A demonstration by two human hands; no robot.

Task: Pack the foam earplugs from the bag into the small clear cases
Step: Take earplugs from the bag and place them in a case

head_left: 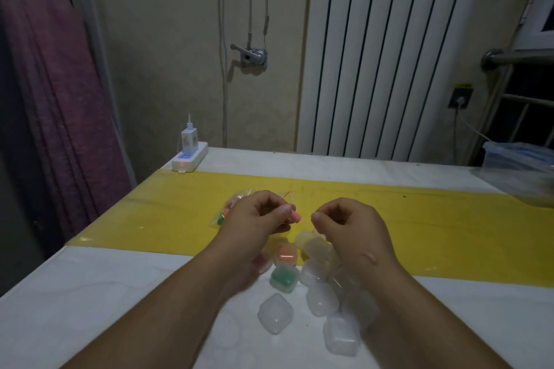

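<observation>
Pinches a pink foam earplug [295,216] in the curled fingers of the left hand [257,216] at mid-frame, above the yellow strip [150,213] of the table [90,293]. Curls the right hand [350,228] just beside it, thumb pressed to forefinger, perhaps on something too small to tell. Has the bag [229,208] of earplugs up-left of the left hand and the clear cases [274,313] clustered at lower centre.

A white power strip [189,159] with a charger [189,138] sits at the far left corner of the bench [90,293]. A white radiator [389,54] stands behind; a purple curtain [54,84] hangs left.
</observation>
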